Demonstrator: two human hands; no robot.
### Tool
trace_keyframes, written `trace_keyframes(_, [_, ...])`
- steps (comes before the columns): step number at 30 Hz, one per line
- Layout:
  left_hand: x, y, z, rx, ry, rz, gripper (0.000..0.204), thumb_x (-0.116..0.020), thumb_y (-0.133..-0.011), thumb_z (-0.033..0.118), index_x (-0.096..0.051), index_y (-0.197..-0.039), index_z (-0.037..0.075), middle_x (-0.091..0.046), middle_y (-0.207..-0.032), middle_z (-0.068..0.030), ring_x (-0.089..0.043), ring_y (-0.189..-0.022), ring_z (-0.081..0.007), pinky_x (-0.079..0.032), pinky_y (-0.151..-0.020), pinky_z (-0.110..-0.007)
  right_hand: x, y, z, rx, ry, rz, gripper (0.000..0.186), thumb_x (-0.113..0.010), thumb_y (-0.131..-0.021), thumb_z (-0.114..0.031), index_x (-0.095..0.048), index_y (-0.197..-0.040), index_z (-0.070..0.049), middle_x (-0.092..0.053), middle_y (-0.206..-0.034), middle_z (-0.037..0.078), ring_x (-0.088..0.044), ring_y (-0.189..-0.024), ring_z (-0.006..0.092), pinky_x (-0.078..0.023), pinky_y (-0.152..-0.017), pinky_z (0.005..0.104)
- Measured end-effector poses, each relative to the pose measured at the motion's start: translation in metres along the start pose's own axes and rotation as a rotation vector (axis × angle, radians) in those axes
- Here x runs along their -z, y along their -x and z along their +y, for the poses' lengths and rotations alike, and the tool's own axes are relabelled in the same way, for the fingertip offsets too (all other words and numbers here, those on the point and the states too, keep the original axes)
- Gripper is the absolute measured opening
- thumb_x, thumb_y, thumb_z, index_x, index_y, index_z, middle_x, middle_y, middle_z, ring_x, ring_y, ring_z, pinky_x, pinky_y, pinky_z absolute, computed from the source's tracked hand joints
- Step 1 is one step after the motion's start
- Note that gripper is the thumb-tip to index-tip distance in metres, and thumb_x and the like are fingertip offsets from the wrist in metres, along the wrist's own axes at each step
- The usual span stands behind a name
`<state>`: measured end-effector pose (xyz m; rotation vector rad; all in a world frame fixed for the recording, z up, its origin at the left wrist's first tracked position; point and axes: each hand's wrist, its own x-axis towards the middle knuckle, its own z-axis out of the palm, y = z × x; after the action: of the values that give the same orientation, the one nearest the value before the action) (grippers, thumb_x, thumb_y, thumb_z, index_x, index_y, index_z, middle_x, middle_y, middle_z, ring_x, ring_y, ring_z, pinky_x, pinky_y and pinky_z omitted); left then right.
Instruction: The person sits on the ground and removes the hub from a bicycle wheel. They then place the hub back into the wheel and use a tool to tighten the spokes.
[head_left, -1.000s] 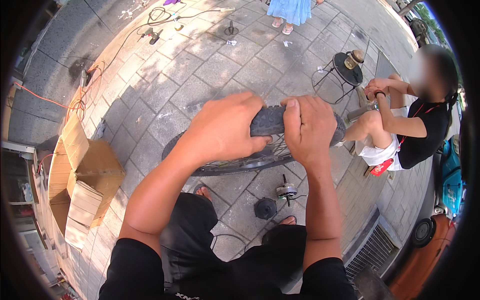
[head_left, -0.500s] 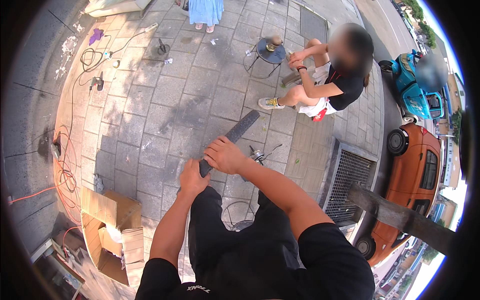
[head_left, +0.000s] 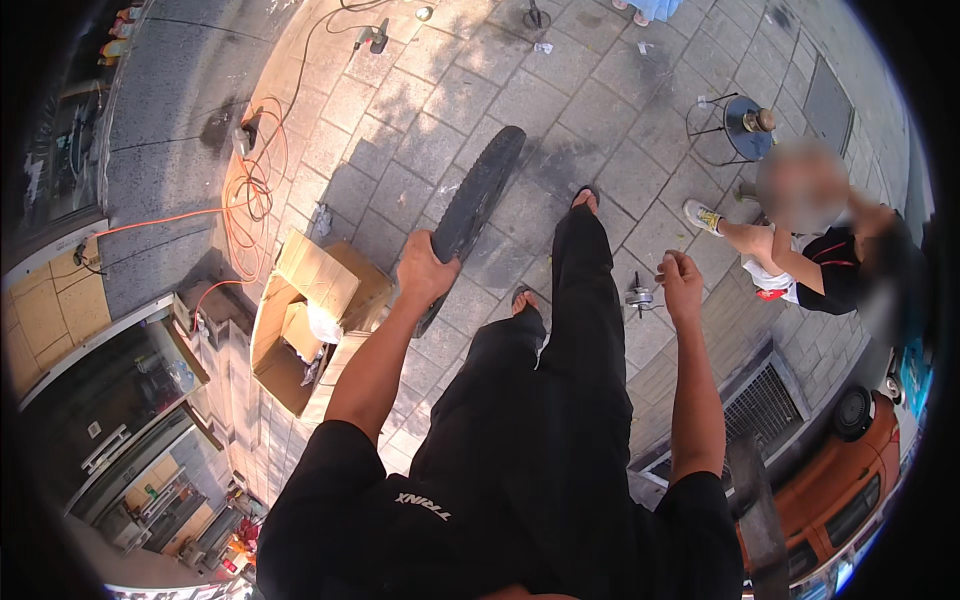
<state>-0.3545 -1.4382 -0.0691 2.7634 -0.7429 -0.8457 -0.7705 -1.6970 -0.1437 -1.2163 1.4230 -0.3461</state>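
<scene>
My left hand (head_left: pixel 425 262) grips a black knobbly bicycle tyre (head_left: pixel 475 185), held edge-on at my left side. My right hand (head_left: pixel 678 280) is out by my right leg, away from the tyre, its fingers curled closed; whether anything is inside them I cannot make out. A silver hub with an axle (head_left: pixel 637 295) lies on the paving just left of that hand. An open cardboard box (head_left: pixel 282 375) with some packing inside stands to the left of my left forearm.
Orange hoses (head_left: pixel 255 175), cords and a drill (head_left: pixel 372 38) lie at the left. At the right are a seated person (head_left: pixel 830 280), a small round stand (head_left: pixel 745 130), a grate (head_left: pixel 760 405) and an orange car (head_left: pixel 830 505). Another person's skirt (head_left: pixel 655 8) shows at the top.
My right hand has let go of the tyre and moved right. My left hand has swung the tyre to my left. My view has turned and my feet have shifted.
</scene>
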Motion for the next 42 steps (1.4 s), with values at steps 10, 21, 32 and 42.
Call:
trace_keyframes(10, [0.053,-0.060,-0.054,0.354,-0.115,0.048,0.070,-0.085,-0.080,0.035,-0.055,-0.132,-0.001,-0.064,-0.131,-0.0251,-0.067,-0.121,-0.0464,-0.056,-0.101,-0.055,-0.054,-0.185,-0.100,-0.264,0.017,-0.227,0.037,-0.069,-0.106,-0.029,-0.073,-0.124,0.003,-0.076,-0.094,0.009,-0.072,-0.074,0.0158,-0.056,-0.065,0.0302])
trace_keyframes(21, [0.054,-0.179,0.020,0.659,-0.015,-0.029,0.070,-0.086,-0.080,0.035,-0.055,-0.135,0.004,-0.063,-0.137,-0.0170,-0.067,-0.125,-0.0425,-0.056,-0.102,-0.056,-0.159,-0.453,-0.320,-0.108,0.316,-0.355,0.038,-0.067,-0.105,-0.027,-0.072,-0.126,0.004,-0.076,-0.095,0.012,-0.073,-0.072,0.0188,-0.058,-0.064,0.0341])
trace_keyframes(32, [0.048,-0.251,0.110,0.856,0.135,-0.138,0.070,-0.084,-0.080,0.035,-0.053,-0.134,0.005,-0.063,-0.134,-0.0167,-0.067,-0.124,-0.0431,-0.056,-0.100,-0.059,-0.220,-0.655,-0.435,-0.129,0.572,-0.363,0.039,-0.069,-0.101,-0.027,-0.071,-0.130,-0.001,-0.075,-0.093,0.010,-0.073,-0.070,0.0185,-0.056,-0.060,0.0354])
trace_keyframes(42, [0.030,-0.314,0.215,1.002,0.252,-0.049,0.075,-0.086,-0.078,0.034,-0.049,-0.135,0.002,-0.061,-0.134,-0.0200,-0.065,-0.124,-0.0464,-0.054,-0.099,-0.059,-0.277,-0.867,-0.477,0.289,0.968,-0.240,0.051,-0.072,-0.098,-0.033,-0.069,-0.133,0.004,-0.080,-0.110,0.023,-0.078,-0.101,0.0385,-0.060,-0.092,0.0463])
